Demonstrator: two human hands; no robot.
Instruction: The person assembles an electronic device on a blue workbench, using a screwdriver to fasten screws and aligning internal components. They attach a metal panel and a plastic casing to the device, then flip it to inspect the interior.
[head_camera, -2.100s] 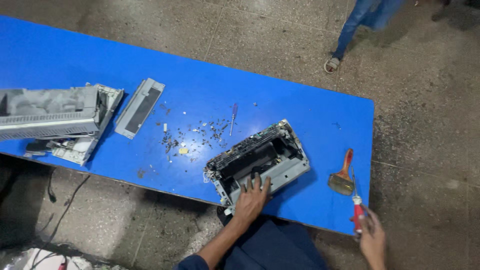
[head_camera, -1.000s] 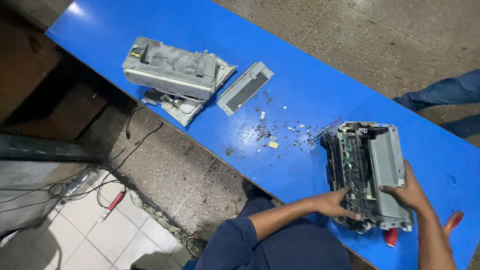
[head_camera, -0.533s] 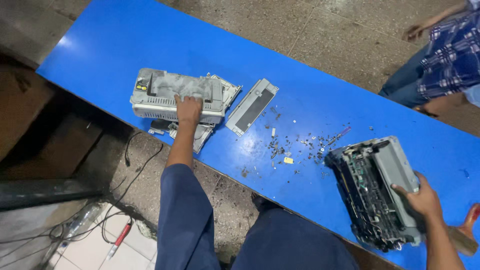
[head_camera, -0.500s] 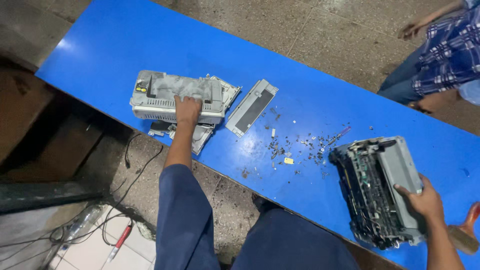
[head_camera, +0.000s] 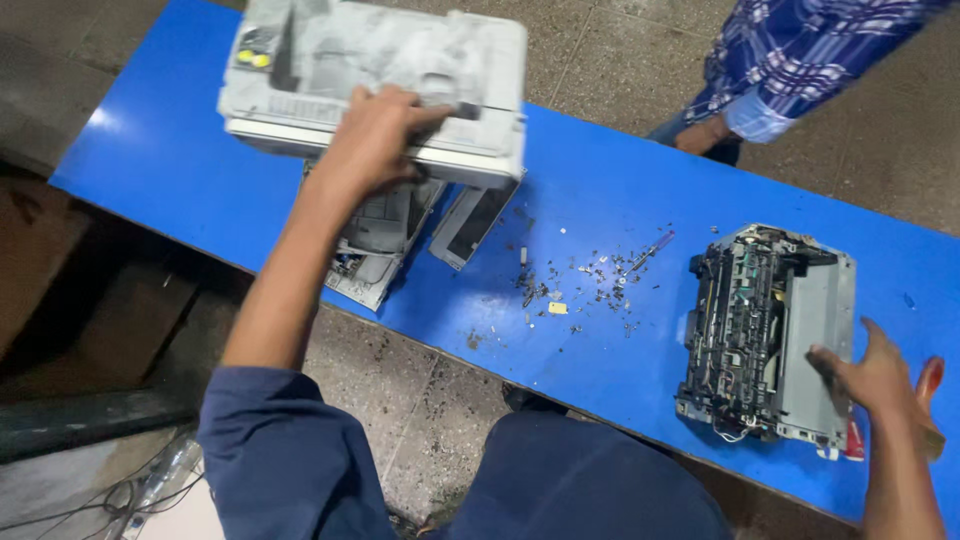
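Hands are working on two broken-up printers. Left hand (head_camera: 372, 135) is gripping the grey printer shell (head_camera: 380, 85) and holding it up over the blue table (head_camera: 640, 190). Right hand (head_camera: 880, 375) is resting open on the stripped printer body (head_camera: 765, 335). Covers are already off; small screws and bits (head_camera: 590, 285) are lying between. Underneath, a speckled stone floor (head_camera: 610, 50) is showing.

small yellow label (head_camera: 252, 58) on the grey printer casing's (head_camera: 400, 70) top-left corner, no packages, signs or screens

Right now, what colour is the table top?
Bright blue; the table shows best in the head view.
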